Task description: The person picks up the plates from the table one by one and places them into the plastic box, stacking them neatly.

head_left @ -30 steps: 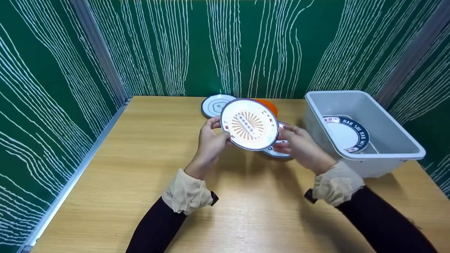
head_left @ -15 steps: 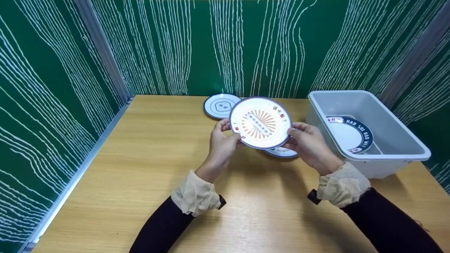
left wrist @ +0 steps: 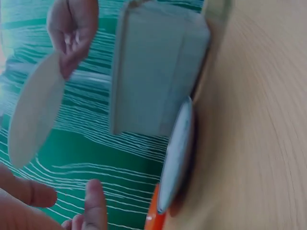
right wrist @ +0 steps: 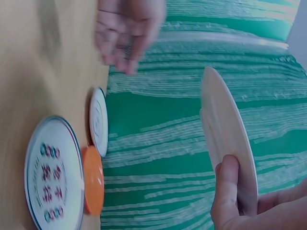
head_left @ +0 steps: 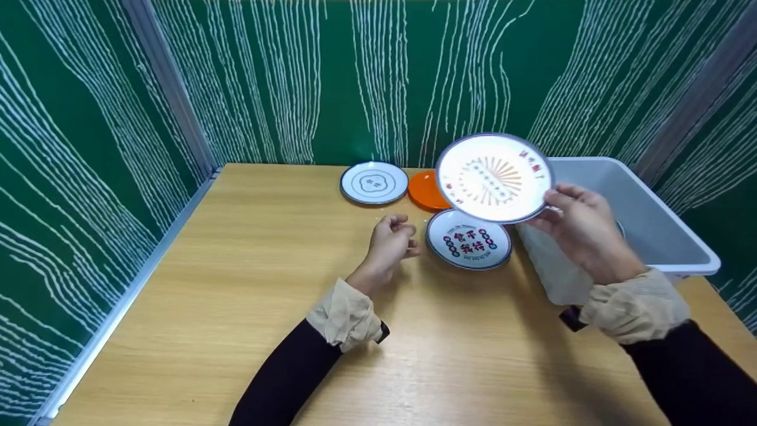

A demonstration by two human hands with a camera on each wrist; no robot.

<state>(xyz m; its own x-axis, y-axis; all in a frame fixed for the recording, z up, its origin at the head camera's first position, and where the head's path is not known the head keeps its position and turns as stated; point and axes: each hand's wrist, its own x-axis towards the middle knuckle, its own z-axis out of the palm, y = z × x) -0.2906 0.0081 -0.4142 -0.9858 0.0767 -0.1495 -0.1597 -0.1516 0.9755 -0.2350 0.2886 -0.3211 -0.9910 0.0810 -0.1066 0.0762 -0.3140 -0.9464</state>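
Observation:
My right hand [head_left: 582, 231] pinches the rim of a white plate [head_left: 494, 177] with an orange ray pattern and red characters, held up in the air beside the tub. In the right wrist view the thumb lies on one face of this plate [right wrist: 230, 139] and the fingers behind it. My left hand [head_left: 387, 248] hovers over the table with nothing in it, its fingers loosely bent. Between the hands, a plate with red characters and coloured rings [head_left: 468, 239] lies on the table.
Behind lie an orange plate [head_left: 424, 190] and a white plate with a blue outline [head_left: 374, 183]. The grey-white tub [head_left: 680, 236] stands at the right, partly covered by my right hand. A green wall with white lines [head_left: 343, 77] rises past the table's back edge.
My left hand has let go of the ray-pattern plate. My right hand has carried it up and to the right, towards the tub, uncovering the orange plate and the red-character plate.

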